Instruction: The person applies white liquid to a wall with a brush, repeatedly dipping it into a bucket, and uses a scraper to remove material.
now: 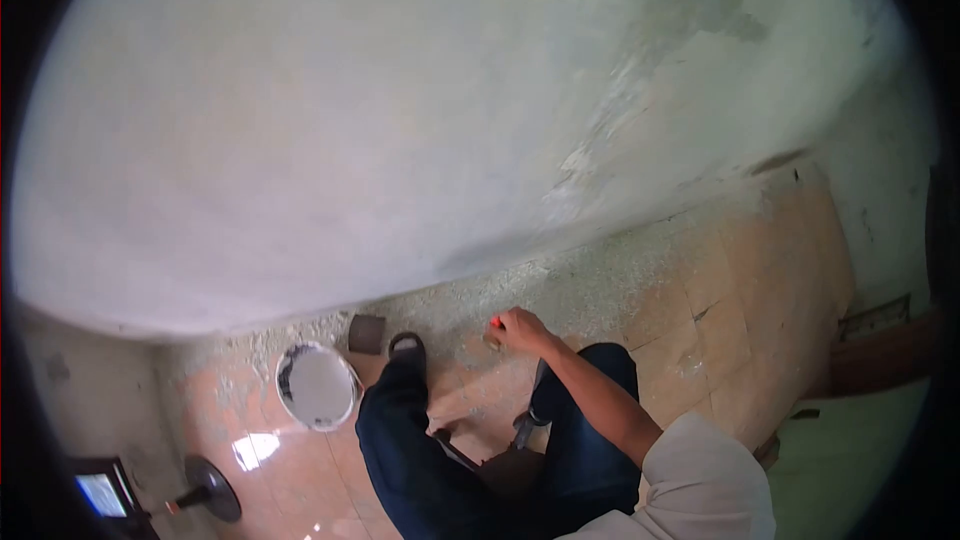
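Observation:
My right hand [521,328] is closed around a small tool with a red-orange handle [497,322]; its working end is too small to make out. The hand is held out beyond my right knee, in front of the foot of the wall, where crumbled plaster [540,285] litters the floor. On the wall [300,120], the paint is flaked and stained toward the right. A white bucket [318,387] holding a pale grey-white mass stands to the left of my legs. Beside it lies a dark square piece [367,334]. My left hand does not show.
Glossy orange-tan tiles [335,470] cover the floor, with plaster dust along the wall. At lower left is a round dark base [213,489] near a lit screen [101,495]. A brown wooden piece [880,358] juts in at the right. My sandalled foot [408,345] is close to the bucket.

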The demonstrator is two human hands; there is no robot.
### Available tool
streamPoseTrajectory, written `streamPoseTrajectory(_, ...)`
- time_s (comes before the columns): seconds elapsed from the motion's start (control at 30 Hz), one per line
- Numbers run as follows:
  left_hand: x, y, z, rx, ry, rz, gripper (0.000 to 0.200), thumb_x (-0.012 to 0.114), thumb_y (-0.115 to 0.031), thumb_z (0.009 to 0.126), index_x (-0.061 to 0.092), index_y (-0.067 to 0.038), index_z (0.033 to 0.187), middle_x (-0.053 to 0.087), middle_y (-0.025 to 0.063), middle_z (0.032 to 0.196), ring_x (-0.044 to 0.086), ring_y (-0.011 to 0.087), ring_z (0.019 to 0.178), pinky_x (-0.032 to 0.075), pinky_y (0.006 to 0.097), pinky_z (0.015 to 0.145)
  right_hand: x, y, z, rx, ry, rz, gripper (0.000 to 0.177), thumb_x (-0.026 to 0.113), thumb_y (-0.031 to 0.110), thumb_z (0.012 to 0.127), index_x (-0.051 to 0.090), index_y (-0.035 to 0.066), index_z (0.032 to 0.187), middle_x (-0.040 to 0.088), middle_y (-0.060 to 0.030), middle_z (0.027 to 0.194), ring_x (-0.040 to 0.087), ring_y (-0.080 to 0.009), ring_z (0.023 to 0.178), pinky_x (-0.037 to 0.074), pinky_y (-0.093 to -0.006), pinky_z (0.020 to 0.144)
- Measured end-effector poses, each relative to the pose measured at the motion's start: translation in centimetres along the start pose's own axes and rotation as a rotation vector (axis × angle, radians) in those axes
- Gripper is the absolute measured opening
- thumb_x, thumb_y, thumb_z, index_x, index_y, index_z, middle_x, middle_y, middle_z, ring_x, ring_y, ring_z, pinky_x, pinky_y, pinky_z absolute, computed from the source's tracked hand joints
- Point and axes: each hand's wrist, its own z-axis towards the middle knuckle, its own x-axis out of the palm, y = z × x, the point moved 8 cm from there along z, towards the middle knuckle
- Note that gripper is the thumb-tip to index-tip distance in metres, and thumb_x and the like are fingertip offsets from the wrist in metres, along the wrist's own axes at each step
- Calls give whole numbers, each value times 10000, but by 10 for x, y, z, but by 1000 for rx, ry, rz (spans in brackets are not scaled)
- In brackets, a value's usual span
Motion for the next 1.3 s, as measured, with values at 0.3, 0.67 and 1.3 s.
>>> streamPoseTrajectory(0.3,19,92,-191,-8,-225,-171,472,483,-353,1199,703,52,1299,780,130,1211,720,197,1106,592,346,976,-23,107,7,-398,-322,302,274,738,253,1043,812,40,1201,797,-167,911,749,-290,742,587,-420,736)
streamPoseTrajectory(0.67,-106,30,-75,169,-668,-607,453,509,-325,1167,623,45,1403,686,206,1417,630,311,1375,537,485,1151,27,118,-25,-360,-247,240,280,695,240,1108,799,25,1255,774,-69,841,723,-151,757,582,-321,743)
streamPoseTrajectory(1.3,-117,231,206,-190,-1024,-1177,574,779,-2,972,455,-16,1446,655,225,1340,734,405,1145,685,525,816,-60,84,-94,-150,-110,-21,290,672,105,1089,773,39,1353,754,-134,1038,751,-203,886,590,-327,743)
